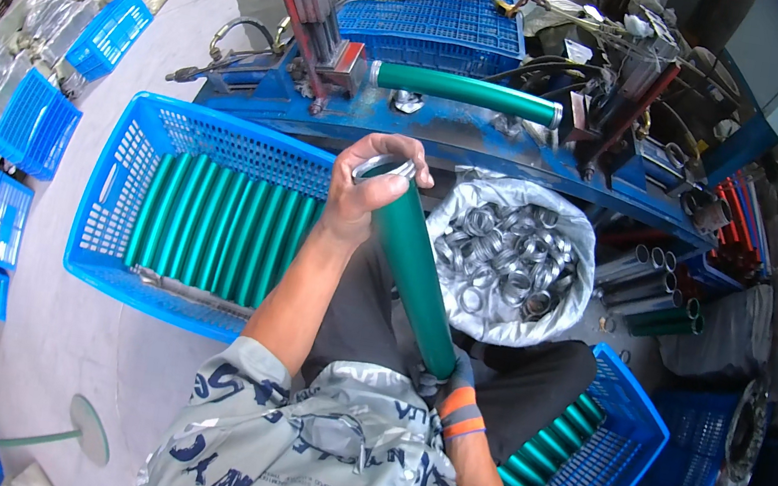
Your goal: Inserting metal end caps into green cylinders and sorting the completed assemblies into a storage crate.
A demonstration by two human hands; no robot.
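Tubes (207, 228) in blue crate (149, 298), rings (515, 260) in white sack (577, 233), green tube (417, 272) in left hand (364, 189) and right hand (455, 378)

From where I'm standing, the person's left forearm (295, 299) is slanting up and forward, bare below the short sleeve, with the wrist bending inward. The left hand (362, 189), ungloved, is gripping in a rounded curl: the thumb is lying across the near side, while the fingers are arching over the far side, their tips pointing right. The right forearm (476, 465) is angling forward and inward, close to the body. The right hand (448, 385) is sitting lower and nearer the lap, wearing a grey, orange-banded glove (462, 413), its fingers partly hiding in shadow.
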